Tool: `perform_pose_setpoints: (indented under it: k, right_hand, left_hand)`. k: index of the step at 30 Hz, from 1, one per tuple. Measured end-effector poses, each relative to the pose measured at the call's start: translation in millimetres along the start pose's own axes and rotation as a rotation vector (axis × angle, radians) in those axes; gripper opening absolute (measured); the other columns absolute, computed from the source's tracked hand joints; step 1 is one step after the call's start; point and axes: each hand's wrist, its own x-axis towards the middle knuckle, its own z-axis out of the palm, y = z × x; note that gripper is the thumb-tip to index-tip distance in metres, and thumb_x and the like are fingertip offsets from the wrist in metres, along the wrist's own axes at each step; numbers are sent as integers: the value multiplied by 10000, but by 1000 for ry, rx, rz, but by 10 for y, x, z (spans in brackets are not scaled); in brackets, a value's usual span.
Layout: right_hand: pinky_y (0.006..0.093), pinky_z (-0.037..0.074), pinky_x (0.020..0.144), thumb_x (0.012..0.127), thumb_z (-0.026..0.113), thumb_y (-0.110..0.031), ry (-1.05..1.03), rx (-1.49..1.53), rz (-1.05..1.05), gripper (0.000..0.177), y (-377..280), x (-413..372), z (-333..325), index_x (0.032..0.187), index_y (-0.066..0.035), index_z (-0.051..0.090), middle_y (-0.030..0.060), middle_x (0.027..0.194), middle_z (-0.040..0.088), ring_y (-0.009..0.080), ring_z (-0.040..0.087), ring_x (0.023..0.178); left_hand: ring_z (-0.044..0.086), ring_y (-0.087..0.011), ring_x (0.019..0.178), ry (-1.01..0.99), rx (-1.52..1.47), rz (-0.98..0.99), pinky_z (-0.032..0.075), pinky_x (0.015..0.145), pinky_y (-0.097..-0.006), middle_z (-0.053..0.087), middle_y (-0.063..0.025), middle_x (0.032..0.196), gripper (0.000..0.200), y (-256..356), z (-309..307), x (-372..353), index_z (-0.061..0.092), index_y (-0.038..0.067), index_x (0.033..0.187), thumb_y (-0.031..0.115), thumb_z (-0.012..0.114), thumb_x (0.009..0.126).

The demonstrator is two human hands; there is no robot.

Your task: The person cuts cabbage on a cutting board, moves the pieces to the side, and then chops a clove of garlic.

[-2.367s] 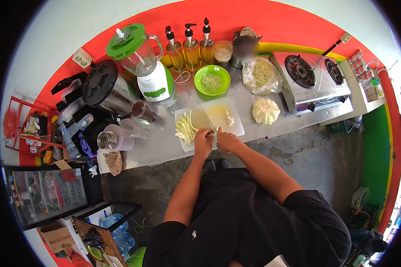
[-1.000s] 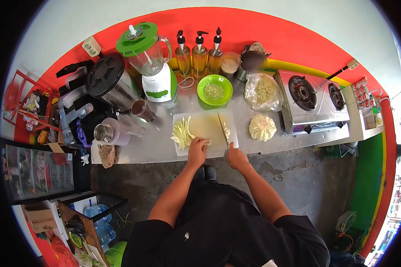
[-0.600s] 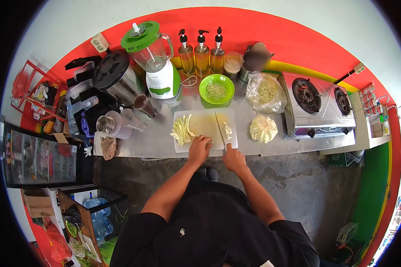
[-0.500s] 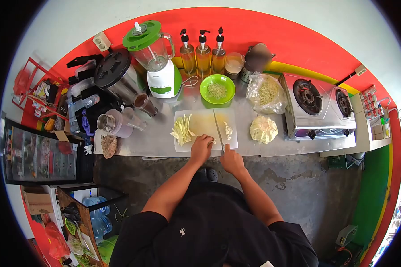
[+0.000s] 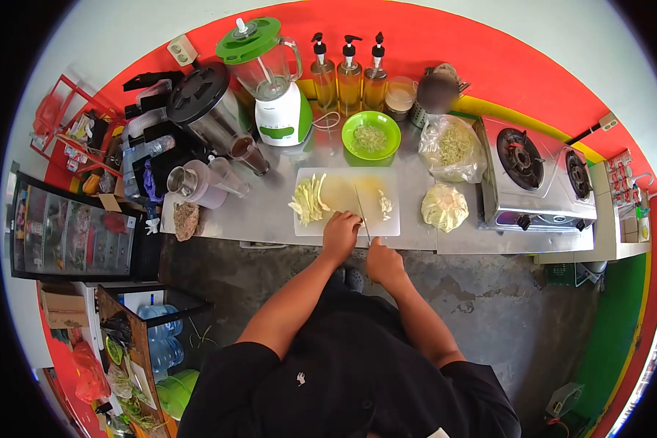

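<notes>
My right hand (image 5: 385, 263) is wrapped round the handle of a knife (image 5: 363, 212), whose blade points away from me over the white cutting board (image 5: 343, 229). Close to the left of the blade, my left hand (image 5: 341, 235) has its fingers curled on a small pale piece of cabbage, mostly hidden under them. Cabbage strips (image 5: 310, 200) lie in a heap on the board's left side. Right of the blade is a little pile of chopped cabbage (image 5: 385, 205). A cabbage head (image 5: 444, 208) sits on the steel counter, to the right of the board.
Behind the board stands a green bowl (image 5: 390, 147) with pale shreds. A plastic bag of sprouts (image 5: 452, 146) lies beside the gas stove (image 5: 540, 179). A blender (image 5: 279, 120) and several pump bottles (image 5: 349, 82) line the wall. The counter's front edge (image 5: 460, 252) is close to me.
The whole view has shifted, so the counter appears higher and farther right. Against the board, the knife tip has come nearer to me. My left hand keeps about the same place.
</notes>
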Motion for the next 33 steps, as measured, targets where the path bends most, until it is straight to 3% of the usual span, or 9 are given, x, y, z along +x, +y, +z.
perform_pose_setpoints:
  k: [7, 12, 15, 23, 28, 33]
  right_hand:
    - [435, 600, 698, 881, 587, -137, 92, -1, -20, 361, -42, 166, 146, 1144, 86, 481, 209, 861, 721, 365, 734, 812]
    - [439, 599, 703, 889, 568, -125, -38, 16, 9, 324, -86, 43, 9, 1134, 71, 486, 220, 889, 720, 362, 734, 827]
    - [485, 580, 769, 866, 617, -165, -13, 93, 38, 375, -82, 172, 154, 1111, 67, 454, 267, 887, 699, 420, 711, 871]
    - [504, 568, 788, 858, 633, -178, -33, 160, 4, 391, -57, 187, 8, 1098, 63, 440, 293, 935, 684, 441, 697, 897]
    - [483, 573, 799, 868, 629, -189, -91, 142, 38, 423, -96, 247, 108, 1137, 68, 430, 283, 952, 689, 426, 704, 907]
    - [527, 554, 806, 848, 653, -195, 11, 218, -33, 453, -62, 398, 15, 1113, 92, 422, 325, 945, 667, 467, 685, 904]
  left_hand:
    - [603, -306, 899, -26, 136, 48, 494, 825, -420, 665, -60, 875, 52, 23, -6, 16, 702, 67, 817, 87, 656, 802]
    - [607, -304, 889, -27, 139, 53, 496, 823, -422, 667, -53, 872, 56, -4, 7, 4, 704, 73, 809, 85, 650, 802]
    - [612, -303, 884, -15, 132, 44, 499, 817, -426, 668, -51, 875, 62, 0, 42, 2, 702, 74, 803, 90, 643, 811]
    - [618, -299, 888, 33, 111, 49, 514, 790, -421, 669, -50, 892, 69, -10, 26, -94, 704, 74, 844, 93, 642, 819]
    - [614, -289, 931, 8, 61, -49, 521, 786, -427, 665, -43, 943, 70, 28, -3, -80, 701, 90, 872, 104, 643, 835]
    - [605, -313, 931, -46, -84, -139, 503, 811, -426, 651, -75, 942, 74, -51, -43, -2, 689, 74, 877, 94, 689, 806]
